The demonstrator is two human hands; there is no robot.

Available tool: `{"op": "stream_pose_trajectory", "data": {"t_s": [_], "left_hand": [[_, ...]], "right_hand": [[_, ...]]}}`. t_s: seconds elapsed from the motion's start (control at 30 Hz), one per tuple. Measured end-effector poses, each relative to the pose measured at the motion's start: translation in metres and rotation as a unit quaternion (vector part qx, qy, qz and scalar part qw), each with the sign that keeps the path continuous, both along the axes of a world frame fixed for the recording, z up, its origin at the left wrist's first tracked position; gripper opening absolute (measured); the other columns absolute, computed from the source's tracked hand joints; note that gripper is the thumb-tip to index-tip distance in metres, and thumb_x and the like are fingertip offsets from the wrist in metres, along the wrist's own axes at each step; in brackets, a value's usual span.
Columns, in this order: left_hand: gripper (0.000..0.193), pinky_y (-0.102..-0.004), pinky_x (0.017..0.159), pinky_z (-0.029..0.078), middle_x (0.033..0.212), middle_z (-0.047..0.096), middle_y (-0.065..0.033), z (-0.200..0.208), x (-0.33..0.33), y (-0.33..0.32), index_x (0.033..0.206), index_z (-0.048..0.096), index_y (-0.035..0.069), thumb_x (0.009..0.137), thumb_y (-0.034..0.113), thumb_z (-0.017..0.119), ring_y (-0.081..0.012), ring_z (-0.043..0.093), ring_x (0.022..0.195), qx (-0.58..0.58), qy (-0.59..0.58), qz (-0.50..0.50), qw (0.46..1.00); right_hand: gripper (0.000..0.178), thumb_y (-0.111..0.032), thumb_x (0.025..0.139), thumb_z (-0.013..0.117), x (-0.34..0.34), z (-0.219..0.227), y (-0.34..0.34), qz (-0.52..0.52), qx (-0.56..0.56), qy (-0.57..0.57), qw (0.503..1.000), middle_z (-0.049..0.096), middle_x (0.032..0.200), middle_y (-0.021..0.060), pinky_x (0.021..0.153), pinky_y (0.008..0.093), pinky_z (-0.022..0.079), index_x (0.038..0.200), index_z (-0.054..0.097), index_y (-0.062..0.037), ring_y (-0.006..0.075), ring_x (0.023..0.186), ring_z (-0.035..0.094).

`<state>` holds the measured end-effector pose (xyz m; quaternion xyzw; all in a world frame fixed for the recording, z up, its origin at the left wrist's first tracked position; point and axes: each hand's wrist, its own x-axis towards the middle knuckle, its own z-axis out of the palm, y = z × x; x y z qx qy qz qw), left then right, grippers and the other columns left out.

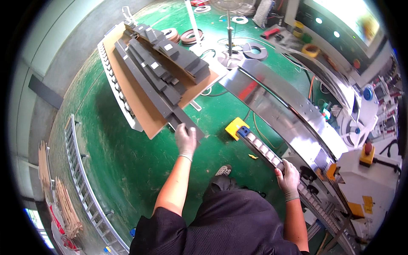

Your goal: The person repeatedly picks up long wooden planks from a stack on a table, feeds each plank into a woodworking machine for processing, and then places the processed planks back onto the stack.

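My left hand (186,141), in a thin pale glove, grips the near end of a long dark grey board (182,119). That board juts out past the near edge of a stack of similar grey boards (155,68). Beneath the stack lies a brown sheet (148,121) on a cart with rollers along its side (114,83). On the other side, my gloved right hand (290,177) is closed over the edge of a roller rail (264,149) with white rollers. Its fingers are partly hidden by the rail.
A machine with a shiny metal bed (282,104) runs along the right, with a red button on a yellow box (367,154). A yellow block (236,128) caps the rail's far end. Ahead stand a fan (229,38) and coils of edging (191,36). A roller track (87,182) lies left.
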<state>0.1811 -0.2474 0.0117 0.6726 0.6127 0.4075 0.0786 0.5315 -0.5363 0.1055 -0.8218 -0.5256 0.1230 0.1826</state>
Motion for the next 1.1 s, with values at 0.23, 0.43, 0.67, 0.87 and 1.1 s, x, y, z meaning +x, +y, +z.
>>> {"op": "stream_pose_trajectory", "data": {"t_s": [0.23, 0.43, 0.67, 0.87, 1.1], "left_hand": [[0.029, -0.0314, 0.052, 0.036, 0.056, 0.042, -0.0003, -0.024, -0.098, 0.124, 0.076, 0.05, 0.005, 0.092, 0.027, 0.061, -0.0127, 0.045, 0.055, -0.286, -0.384, 0.148, 0.865], [0.033, -0.0272, 0.046, 0.046, 0.073, 0.055, -0.0019, -0.043, -0.108, 0.155, 0.085, 0.055, 0.009, 0.092, 0.04, 0.065, -0.0144, 0.057, 0.059, -0.353, -0.402, 0.195, 0.822], [0.027, -0.024, 0.038, 0.044, 0.07, 0.052, -0.0024, -0.036, -0.114, 0.145, 0.088, 0.05, 0.01, 0.094, 0.032, 0.064, -0.0117, 0.052, 0.049, -0.393, -0.454, 0.129, 0.789], [0.034, -0.0264, 0.046, 0.04, 0.07, 0.049, -0.0029, -0.039, -0.101, 0.06, 0.098, 0.053, 0.006, 0.095, 0.038, 0.062, -0.0117, 0.046, 0.054, -0.501, -0.438, -0.075, 0.743], [0.04, -0.0308, 0.079, 0.049, 0.095, 0.068, -0.0042, -0.032, -0.072, -0.176, 0.111, 0.067, 0.004, 0.088, 0.037, 0.071, -0.013, 0.06, 0.086, -0.649, -0.309, -0.369, 0.589]], "right_hand": [[0.052, -0.047, 0.085, 0.064, -0.013, -0.004, 0.038, -0.043, -0.02, -0.042, 0.998, 0.067, 0.1, 0.0166, 0.083, 0.0454, 0.049, 0.117, 0.062, -0.0052, 0.0365, 0.095, 0.064], [0.053, -0.051, 0.085, 0.063, -0.02, -0.007, 0.037, -0.081, -0.027, -0.033, 0.996, 0.068, 0.099, 0.0167, 0.083, 0.0452, 0.049, 0.111, 0.065, -0.0056, 0.0366, 0.095, 0.064], [0.051, -0.049, 0.086, 0.063, -0.022, -0.01, 0.036, -0.099, -0.039, -0.055, 0.993, 0.068, 0.102, 0.017, 0.086, 0.0447, 0.049, 0.112, 0.064, -0.0053, 0.0369, 0.097, 0.064], [0.064, -0.03, 0.082, 0.072, -0.066, -0.025, 0.027, -0.133, 0.099, -0.116, 0.979, 0.058, 0.128, 0.0221, 0.102, 0.0442, 0.043, 0.134, 0.049, 0.0004, 0.0377, 0.118, 0.056], [0.066, -0.042, 0.082, 0.07, -0.231, -0.013, 0.038, 0.043, 0.006, 0.003, 0.999, 0.058, 0.128, 0.019, 0.101, 0.0459, 0.043, 0.131, 0.052, -0.0017, 0.0369, 0.118, 0.055]]}}
